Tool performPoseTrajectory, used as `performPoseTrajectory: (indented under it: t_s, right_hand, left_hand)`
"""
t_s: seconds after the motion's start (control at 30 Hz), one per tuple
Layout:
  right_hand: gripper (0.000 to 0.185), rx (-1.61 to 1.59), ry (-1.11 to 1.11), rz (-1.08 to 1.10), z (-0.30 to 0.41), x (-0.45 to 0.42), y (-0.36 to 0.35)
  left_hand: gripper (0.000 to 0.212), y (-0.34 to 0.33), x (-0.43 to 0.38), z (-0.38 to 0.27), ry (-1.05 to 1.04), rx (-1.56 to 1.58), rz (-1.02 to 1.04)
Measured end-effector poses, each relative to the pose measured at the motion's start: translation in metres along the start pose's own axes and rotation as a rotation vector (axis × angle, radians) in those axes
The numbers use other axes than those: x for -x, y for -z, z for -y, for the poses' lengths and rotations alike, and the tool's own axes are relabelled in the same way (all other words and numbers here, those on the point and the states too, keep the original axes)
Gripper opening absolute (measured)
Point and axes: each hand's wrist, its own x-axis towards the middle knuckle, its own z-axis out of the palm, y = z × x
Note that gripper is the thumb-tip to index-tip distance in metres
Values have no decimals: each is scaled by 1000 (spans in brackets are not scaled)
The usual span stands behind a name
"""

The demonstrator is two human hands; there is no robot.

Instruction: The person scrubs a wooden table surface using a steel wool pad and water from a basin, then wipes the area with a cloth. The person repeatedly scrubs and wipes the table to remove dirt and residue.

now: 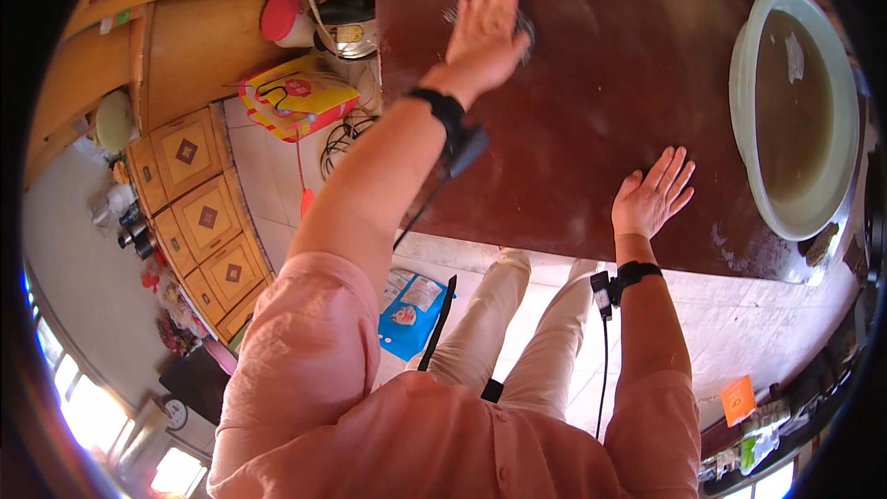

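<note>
My left hand (487,31) lies palm down and fairly flat on the dark red-brown tabletop (554,132), near its upper left part. Around its fingers and thumb shows a whitish-grey, streaky patch (530,24); whether this is a thin material under the palm or a wet smear I cannot tell. My right hand (653,193) rests on the table near the front edge, fingers spread, holding nothing. To its right stands a large pale plastic basin (745,104) of murky brownish water, with a whitish piece (794,59) in it. Both wrists wear black straps with small devices and cables.
Beside the basin, a dark brown lump (822,244) sits at the table corner. Left of the table are a rice cooker (350,14), a red-lidded container (278,15), a yellow and red bag (305,93) and a coiled cable (339,142). A blue package (410,322) lies on the floor.
</note>
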Motion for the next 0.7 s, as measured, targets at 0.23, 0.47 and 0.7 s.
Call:
performPoseTrajectory:
  t_s: [0.23,0.47,0.7]
  right_hand:
    - [69,14,-6,3,-1,1,3]
    - [69,-18,39,-10,3,-1,-1]
    - [69,-7,3,-2,1,-1,7]
  left_hand:
    - [73,-5,48,90,146,24,-17]
    - [73,-2,1,146,293,136,-174]
    - [74,-16,45,125,215,90,-113]
